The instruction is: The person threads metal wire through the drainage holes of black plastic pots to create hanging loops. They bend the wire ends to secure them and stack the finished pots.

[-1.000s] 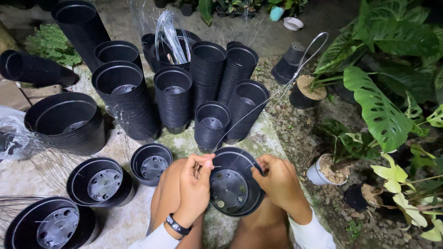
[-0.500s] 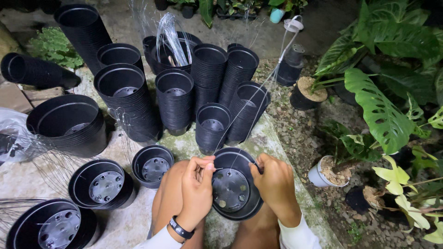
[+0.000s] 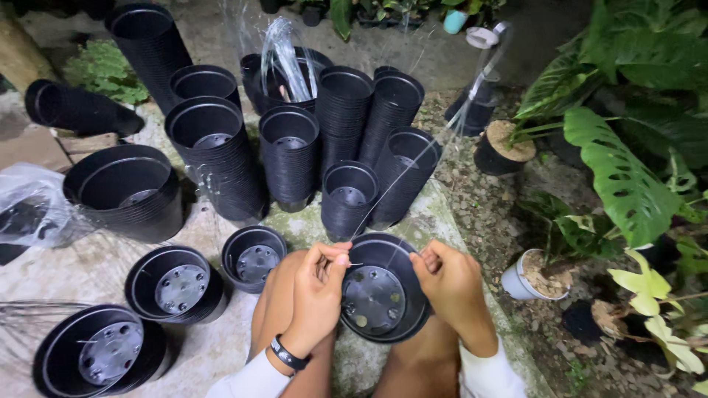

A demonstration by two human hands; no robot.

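hands (image 3: 318, 284) (image 3: 450, 284) threading thin wire (image 3: 413, 166) through round black pot (image 3: 380, 295)

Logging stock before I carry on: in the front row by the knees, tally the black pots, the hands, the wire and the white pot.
Black pots, front row: 4
Hands: 2, left hand, right hand
Thin wire: 1
White pot of soil: 1
Total: 8

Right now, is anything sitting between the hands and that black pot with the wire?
Nothing visible. The left hand and right hand sit at opposite rims of the black plastic pot, each pinching the thin wire that arcs up over the pot stacks. The pot's inside is bare.
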